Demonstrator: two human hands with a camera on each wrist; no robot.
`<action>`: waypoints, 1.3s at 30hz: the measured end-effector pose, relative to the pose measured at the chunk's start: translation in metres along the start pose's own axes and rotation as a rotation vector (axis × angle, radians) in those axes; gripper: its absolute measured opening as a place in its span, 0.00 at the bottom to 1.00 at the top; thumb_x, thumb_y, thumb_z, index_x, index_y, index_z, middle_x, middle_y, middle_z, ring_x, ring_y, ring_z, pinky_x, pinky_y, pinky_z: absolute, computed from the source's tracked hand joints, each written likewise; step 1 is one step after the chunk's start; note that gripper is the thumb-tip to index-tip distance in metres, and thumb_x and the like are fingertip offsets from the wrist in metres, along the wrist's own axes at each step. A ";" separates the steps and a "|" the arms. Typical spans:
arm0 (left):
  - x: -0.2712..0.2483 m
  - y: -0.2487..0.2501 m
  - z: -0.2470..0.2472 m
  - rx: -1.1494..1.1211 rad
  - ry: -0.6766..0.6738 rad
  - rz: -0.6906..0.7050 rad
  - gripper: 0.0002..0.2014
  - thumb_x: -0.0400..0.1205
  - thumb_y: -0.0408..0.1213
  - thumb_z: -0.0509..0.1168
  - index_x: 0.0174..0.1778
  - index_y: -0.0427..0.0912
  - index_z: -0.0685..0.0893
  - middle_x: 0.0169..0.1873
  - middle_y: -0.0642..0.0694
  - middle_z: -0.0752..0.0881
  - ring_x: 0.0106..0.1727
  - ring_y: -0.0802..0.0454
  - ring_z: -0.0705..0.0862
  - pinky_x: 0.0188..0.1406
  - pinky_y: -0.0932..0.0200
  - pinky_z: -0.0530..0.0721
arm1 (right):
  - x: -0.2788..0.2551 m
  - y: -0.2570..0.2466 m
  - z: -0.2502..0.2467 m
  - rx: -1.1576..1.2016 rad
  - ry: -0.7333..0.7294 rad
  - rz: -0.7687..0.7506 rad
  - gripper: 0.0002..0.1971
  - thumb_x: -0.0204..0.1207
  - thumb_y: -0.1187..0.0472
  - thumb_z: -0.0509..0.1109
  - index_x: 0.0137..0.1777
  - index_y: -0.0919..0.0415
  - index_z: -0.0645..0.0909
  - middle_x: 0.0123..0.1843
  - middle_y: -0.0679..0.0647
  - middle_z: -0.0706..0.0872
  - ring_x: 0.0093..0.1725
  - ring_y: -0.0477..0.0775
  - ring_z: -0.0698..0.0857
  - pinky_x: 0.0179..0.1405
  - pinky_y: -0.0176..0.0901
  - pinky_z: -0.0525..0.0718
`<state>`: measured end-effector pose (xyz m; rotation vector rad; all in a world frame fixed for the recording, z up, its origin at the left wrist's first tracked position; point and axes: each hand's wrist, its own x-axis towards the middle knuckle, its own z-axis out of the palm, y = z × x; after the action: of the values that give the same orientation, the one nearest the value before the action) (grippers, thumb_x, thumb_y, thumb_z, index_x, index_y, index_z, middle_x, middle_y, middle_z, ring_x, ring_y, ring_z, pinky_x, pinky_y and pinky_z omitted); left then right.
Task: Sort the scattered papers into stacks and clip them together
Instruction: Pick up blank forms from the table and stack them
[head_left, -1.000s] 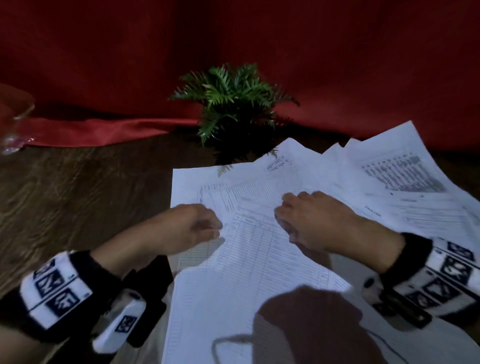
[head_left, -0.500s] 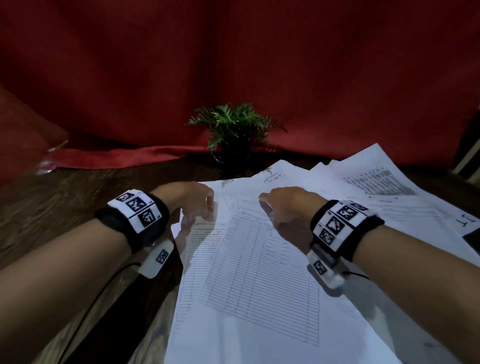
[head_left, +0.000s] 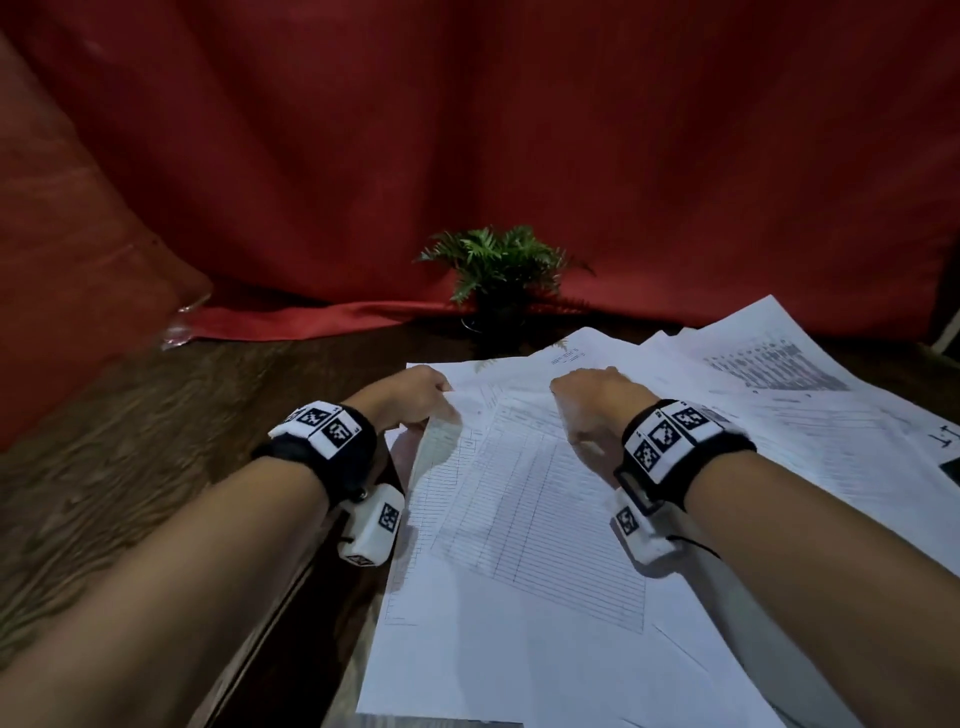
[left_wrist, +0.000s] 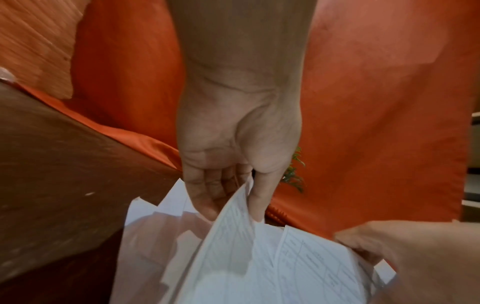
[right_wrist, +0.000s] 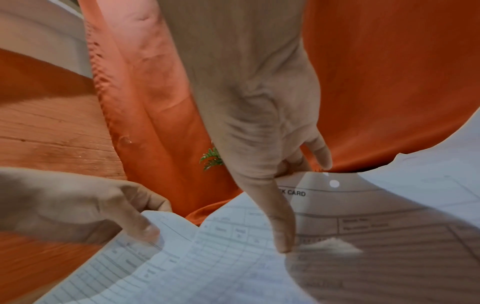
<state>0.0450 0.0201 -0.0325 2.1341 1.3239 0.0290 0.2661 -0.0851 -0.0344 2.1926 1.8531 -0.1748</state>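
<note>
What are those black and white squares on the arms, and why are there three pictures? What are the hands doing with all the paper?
Those are a person's two hands, not a machine. The bands with squares are wrist straps, and a little camera hangs under each one. So one picture comes from a camera on the person's head, looking down, and the other two come from the wrists, looking along the fingers.

On the wooden table lie many printed papers, spread over each other. Behind them stands a small green plant before a red cloth.

The left hand pinches the edge of one lined sheet between thumb and fingers and lifts it. The right hand touches the papers, its thumb tip down on the sheet and its fingers bent behind. I see no clip anywhere.
</note>
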 end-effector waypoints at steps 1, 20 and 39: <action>0.000 -0.002 -0.001 -0.056 0.013 0.011 0.15 0.82 0.34 0.79 0.61 0.32 0.88 0.56 0.27 0.92 0.48 0.38 0.89 0.45 0.50 0.85 | 0.001 0.004 0.000 0.058 0.022 -0.014 0.12 0.61 0.64 0.79 0.42 0.55 0.79 0.41 0.49 0.87 0.41 0.53 0.86 0.43 0.48 0.82; -0.021 0.022 -0.007 -0.759 0.320 0.420 0.16 0.86 0.31 0.74 0.70 0.36 0.87 0.61 0.40 0.94 0.57 0.43 0.95 0.57 0.42 0.94 | 0.008 0.003 -0.070 0.662 0.371 -0.320 0.18 0.78 0.53 0.77 0.65 0.50 0.79 0.57 0.44 0.86 0.51 0.46 0.85 0.47 0.44 0.83; -0.025 -0.001 -0.041 -0.687 0.348 0.335 0.15 0.88 0.32 0.71 0.71 0.37 0.88 0.63 0.40 0.92 0.61 0.46 0.92 0.56 0.51 0.89 | -0.069 0.165 -0.050 0.273 0.006 0.268 0.29 0.85 0.45 0.67 0.77 0.65 0.76 0.80 0.60 0.76 0.76 0.61 0.76 0.75 0.51 0.72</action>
<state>0.0187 0.0203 0.0077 1.7531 0.9204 0.8933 0.4124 -0.1611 0.0511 2.5993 1.5947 -0.3872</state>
